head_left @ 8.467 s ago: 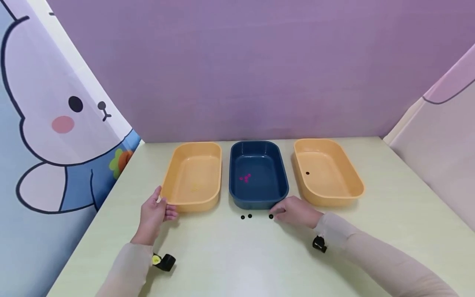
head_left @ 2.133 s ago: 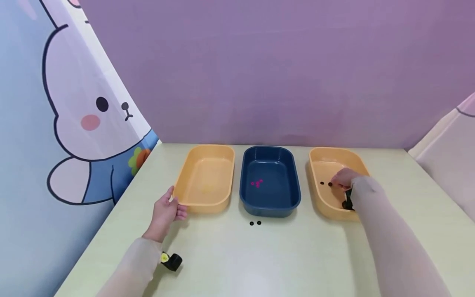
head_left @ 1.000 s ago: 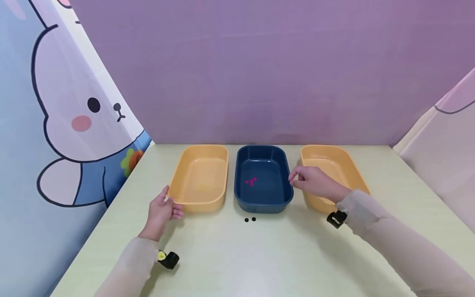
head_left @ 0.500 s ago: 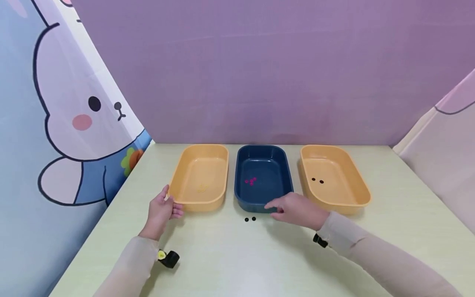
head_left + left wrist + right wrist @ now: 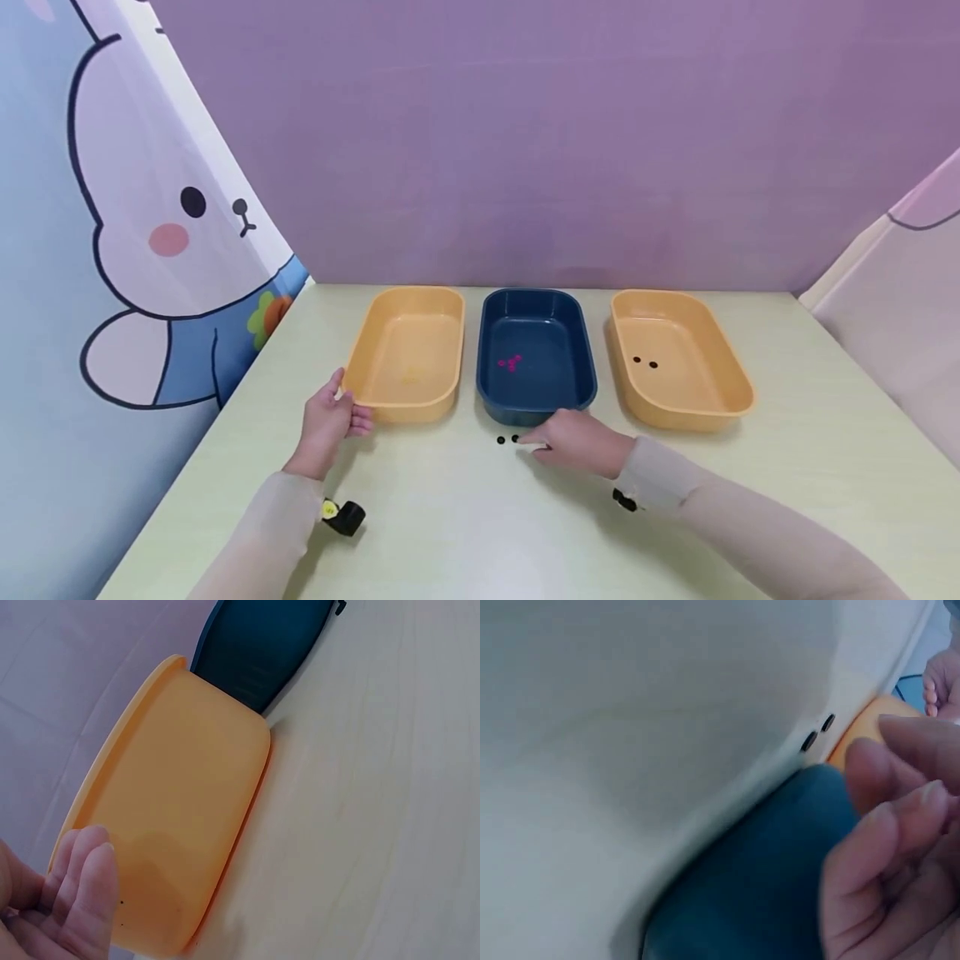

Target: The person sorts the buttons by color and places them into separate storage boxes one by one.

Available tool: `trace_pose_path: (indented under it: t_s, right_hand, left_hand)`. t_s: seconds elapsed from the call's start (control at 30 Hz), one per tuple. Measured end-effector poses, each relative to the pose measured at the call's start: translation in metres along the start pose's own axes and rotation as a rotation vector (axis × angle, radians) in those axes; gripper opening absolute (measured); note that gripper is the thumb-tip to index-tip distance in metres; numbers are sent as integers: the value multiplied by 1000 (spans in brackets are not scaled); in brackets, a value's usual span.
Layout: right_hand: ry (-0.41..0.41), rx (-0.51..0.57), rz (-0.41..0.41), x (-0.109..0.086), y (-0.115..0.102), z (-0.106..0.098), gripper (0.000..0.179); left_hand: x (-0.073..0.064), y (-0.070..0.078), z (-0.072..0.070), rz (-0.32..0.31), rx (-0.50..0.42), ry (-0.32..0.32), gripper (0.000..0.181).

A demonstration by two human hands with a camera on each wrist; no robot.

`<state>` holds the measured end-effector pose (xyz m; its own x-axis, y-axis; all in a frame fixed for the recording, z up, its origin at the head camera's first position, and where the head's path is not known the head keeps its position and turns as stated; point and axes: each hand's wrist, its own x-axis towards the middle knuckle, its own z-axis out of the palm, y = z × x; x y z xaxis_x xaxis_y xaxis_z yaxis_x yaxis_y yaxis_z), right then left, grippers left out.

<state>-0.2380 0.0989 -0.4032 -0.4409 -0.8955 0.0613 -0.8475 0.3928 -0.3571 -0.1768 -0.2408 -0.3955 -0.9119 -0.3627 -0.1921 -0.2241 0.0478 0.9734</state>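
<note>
Two small black buttons lie on the table before the blue tray [image 5: 536, 417]: a left button [image 5: 501, 440] and a right button [image 5: 515, 438]. My right hand [image 5: 581, 442] reaches in from the right, index finger extended, its tip right at the right button in the head view. In the right wrist view both buttons show beyond the loosely bent fingers [image 5: 874, 847], which hold nothing. My left hand [image 5: 327, 425] rests with relaxed fingers at the front left corner of the left yellow tray [image 5: 408, 412]; the left wrist view shows the fingers [image 5: 91, 889] along its outer wall.
Several pink pieces [image 5: 512, 363] lie in the blue tray and faint yellow pieces [image 5: 411, 375] in the left tray. The right yellow tray [image 5: 686, 418] contains two black buttons [image 5: 653, 365]. A purple backdrop [image 5: 555, 150] rises behind the table.
Over the earlier frames, one table button has gone and a second black button is in the right tray. My right hand has come from that tray to the remaining pair; my left hand stays put.
</note>
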Motion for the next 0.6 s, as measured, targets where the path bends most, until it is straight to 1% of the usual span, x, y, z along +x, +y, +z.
trace_pose_path:
  t_s: [0.13, 0.3, 0.33, 0.4, 0.47, 0.6]
  right_hand:
    - [-37, -16, 66, 3, -2, 3, 26]
    - [-95, 3, 180, 2, -5, 7, 35]
    - [-100, 5, 188, 2, -5, 7, 35]
    - [-93, 2, 181, 3, -6, 8, 34]
    - [-70, 6, 156, 5, -6, 9, 29]
    - [-46, 2, 127, 9, -5, 10, 22]
  left_hand:
    - [2, 0, 1, -2, -5, -4, 56]
    - [6, -3, 7, 2, -11, -14, 56]
    - [6, -3, 7, 2, -8, -14, 56]
    - [6, -2, 6, 4, -7, -16, 56]
    - [5, -2, 4, 9, -1, -13, 56]
    - [2, -1, 0, 3, 6, 8, 56]
